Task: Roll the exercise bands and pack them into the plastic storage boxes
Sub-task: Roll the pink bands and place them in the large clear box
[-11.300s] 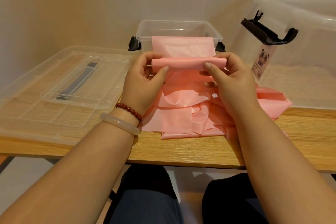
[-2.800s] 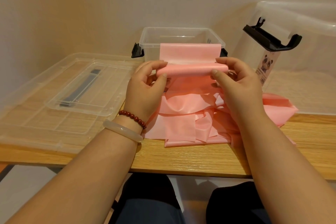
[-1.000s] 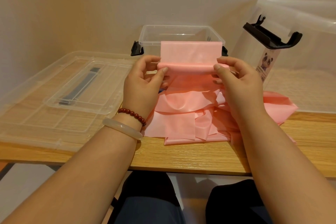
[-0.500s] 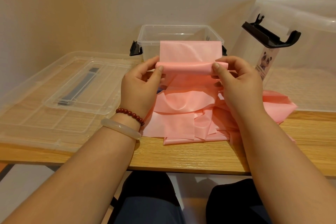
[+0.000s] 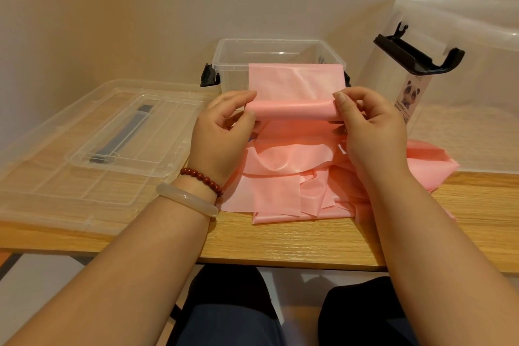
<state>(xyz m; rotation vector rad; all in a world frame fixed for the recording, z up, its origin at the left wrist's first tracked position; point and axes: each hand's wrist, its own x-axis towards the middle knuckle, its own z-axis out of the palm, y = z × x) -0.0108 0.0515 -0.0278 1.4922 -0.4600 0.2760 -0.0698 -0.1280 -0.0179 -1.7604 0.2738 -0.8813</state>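
Your left hand [image 5: 222, 135] and your right hand [image 5: 370, 132] hold the pink exercise band [image 5: 292, 109] up off the wooden table [image 5: 295, 244], one hand at each end of its rolled part. The left thumb and curled fingers pinch the roll's nine o'clock end; the right thumb lies on top of the three o'clock end with the fingers curled beneath it; so both hands are closed around the band.

From the roll a flat flap of the band stands up toward twelve o'clock, in front of the small clear storage box [image 5: 278, 41]; the rest drops toward six o'clock into a loose heap [image 5: 280, 177] on the table between your forearms, with a fold reaching out to four o'clock past your right wrist.

The small box sits at twelve o'clock from your hands, open on top, against the wall, a black latch showing at each side; the large clear storage box [image 5: 463, 93] is at two o'clock, with a black clip [image 5: 415, 56] on its near edge and a panda label [image 5: 411, 94] just below that.

At nine o'clock two clear lids lie flat on the table; the smaller lid [image 5: 126, 132], with a dark handle strip, rests on the larger lid [image 5: 56, 191].

Your left wrist wears a red bead bracelet [image 5: 202, 177] and, just beside it toward the elbow, a pale bangle [image 5: 185, 199].
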